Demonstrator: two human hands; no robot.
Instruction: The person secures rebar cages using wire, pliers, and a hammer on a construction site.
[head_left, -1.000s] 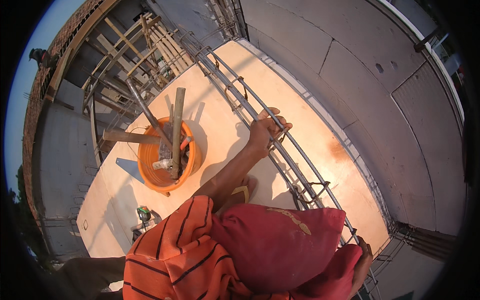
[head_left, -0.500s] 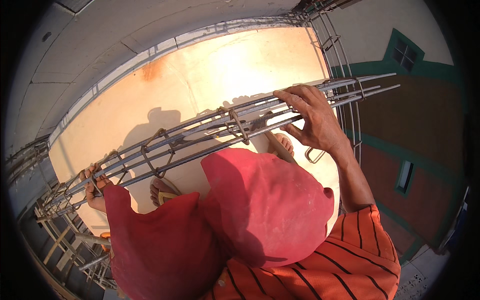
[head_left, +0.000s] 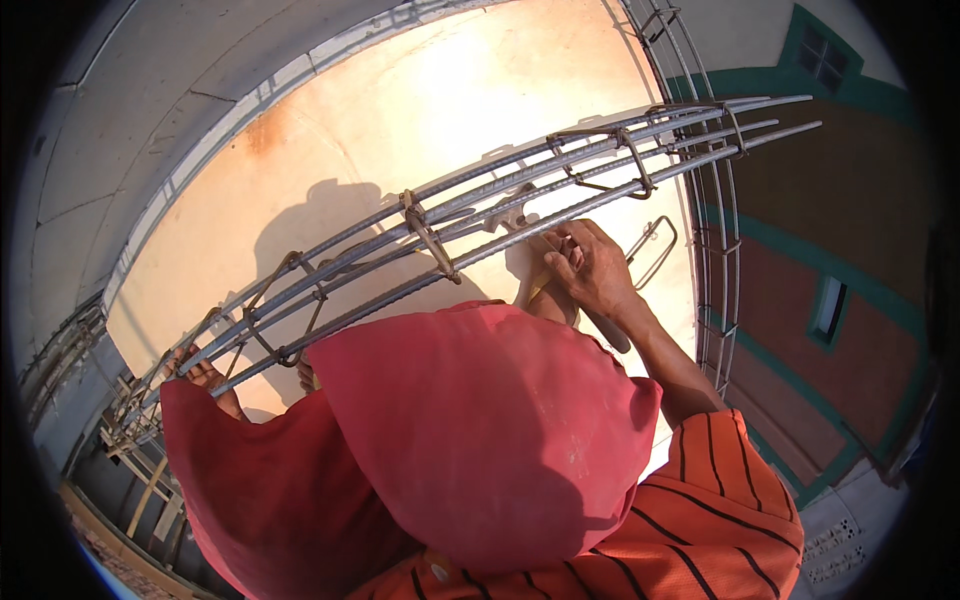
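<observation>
A long rebar cage [head_left: 380,240] of ribbed steel bars with bent stirrups lies slantwise above my knees. My left hand [head_left: 205,375] is at its left end, palm up, fingers curled around the lower bars; the wrist is partly behind my red trouser leg. My right hand [head_left: 590,265] is below the bars, right of the middle, fingers bent closed on the handle of a hammer-like tool. The tool's grey head [head_left: 508,212] shows beneath the bars, and the handle's lower end [head_left: 610,335] sticks out under my wrist. A loose bent stirrup [head_left: 655,250] lies to the right.
Under me is a pale board [head_left: 330,120], sunlit, with my shadow on it. Upright rebar [head_left: 715,250] stands along its right edge, beyond which a brown and green wall [head_left: 800,230] drops away. A grey wall [head_left: 150,120] runs along the far left; timber framing [head_left: 150,490] lies lower left.
My right hand has let go of the cage bars and moved down and left to the tool's handle. My left hand stays at the cage's left end. The view has shifted slightly.
</observation>
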